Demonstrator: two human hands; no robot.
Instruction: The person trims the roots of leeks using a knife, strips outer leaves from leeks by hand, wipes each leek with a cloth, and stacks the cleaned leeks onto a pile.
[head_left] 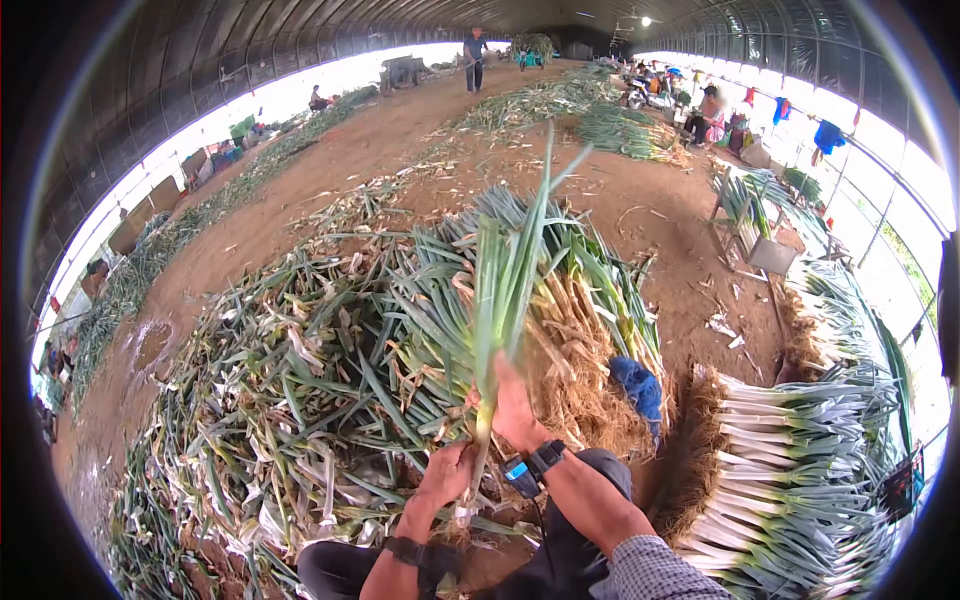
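A long green onion stalk (484,420) stands nearly upright in front of me, its leaves fanning upward and its root end low between my knees. My left hand (447,474) is closed round the lower white part. Higher up, my right hand (515,405) is closed against the stalk where white turns green; some fingers are hidden behind it. Beyond the hands lies a pile of untrimmed onions (580,330) with brown roots. A blue cloth (638,390) rests on its right side. Dark bands circle both wrists, and a small blue device (520,476) sits by the right one.
A heap of loose leaves (290,370) spreads to the left. Cleaned onions (780,460) lie in rows at the right, near a small wooden stand (768,252). One person (474,60) stands far back; another person (706,115) sits at the back right.
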